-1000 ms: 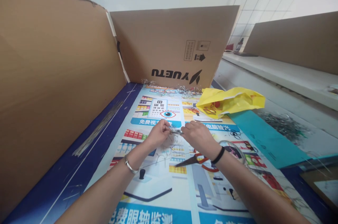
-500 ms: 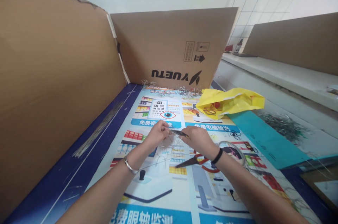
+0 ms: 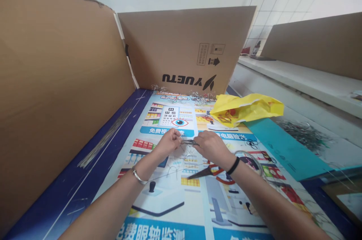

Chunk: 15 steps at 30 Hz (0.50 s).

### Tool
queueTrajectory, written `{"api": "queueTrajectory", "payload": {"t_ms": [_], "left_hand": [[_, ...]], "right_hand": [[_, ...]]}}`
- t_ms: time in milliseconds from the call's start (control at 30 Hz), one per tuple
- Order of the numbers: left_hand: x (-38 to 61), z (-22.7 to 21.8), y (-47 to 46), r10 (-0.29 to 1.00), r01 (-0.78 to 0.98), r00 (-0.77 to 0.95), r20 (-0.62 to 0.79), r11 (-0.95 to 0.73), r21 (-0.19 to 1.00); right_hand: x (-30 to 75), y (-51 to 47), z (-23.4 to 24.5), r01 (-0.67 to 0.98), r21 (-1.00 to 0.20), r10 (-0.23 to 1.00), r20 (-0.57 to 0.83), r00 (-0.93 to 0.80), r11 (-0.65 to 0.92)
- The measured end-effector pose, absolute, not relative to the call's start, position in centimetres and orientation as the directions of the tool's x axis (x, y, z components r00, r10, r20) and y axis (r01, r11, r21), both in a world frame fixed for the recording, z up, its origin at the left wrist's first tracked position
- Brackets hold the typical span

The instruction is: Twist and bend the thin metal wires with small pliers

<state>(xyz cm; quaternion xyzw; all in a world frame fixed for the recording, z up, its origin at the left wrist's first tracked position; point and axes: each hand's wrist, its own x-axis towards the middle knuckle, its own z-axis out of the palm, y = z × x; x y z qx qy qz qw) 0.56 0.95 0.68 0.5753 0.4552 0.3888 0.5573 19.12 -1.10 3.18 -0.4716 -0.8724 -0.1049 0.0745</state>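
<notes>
My right hand [image 3: 212,145] is wrapped round a small pair of pliers [image 3: 190,142], whose metal jaws point left. The jaws reach the pinched fingertips of my left hand [image 3: 169,142], which hold a thin wire, mostly hidden by the fingers. Beneath both hands, several bent wire pieces [image 3: 181,159] lie on the printed sheet. Large scissors [image 3: 200,172] with orange handles rest just below my right hand, near the wrist.
Straight wires [image 3: 104,140] lie along the left side. A yellow bag [image 3: 254,106] sits on a teal sheet [image 3: 278,145] at right, near a heap of wire pieces [image 3: 302,134]. Cardboard panels [image 3: 158,48] stand behind and left. A wire coil [image 3: 260,166] lies by my right forearm.
My right hand has turned slightly, and the pliers have turned with it, their jaws now lying more level. My left hand has barely moved.
</notes>
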Motion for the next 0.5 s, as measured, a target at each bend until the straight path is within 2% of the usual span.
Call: {"api": "queueTrajectory", "payload": {"t_ms": [500], "left_hand": [[0.48, 0.7, 0.96, 0.956, 0.085, 0.284, -0.074, 0.052, 0.995]], "right_hand": [[19.11, -1.03, 2.78, 0.827, 0.143, 0.788, 0.253, -0.562, 0.544]]}}
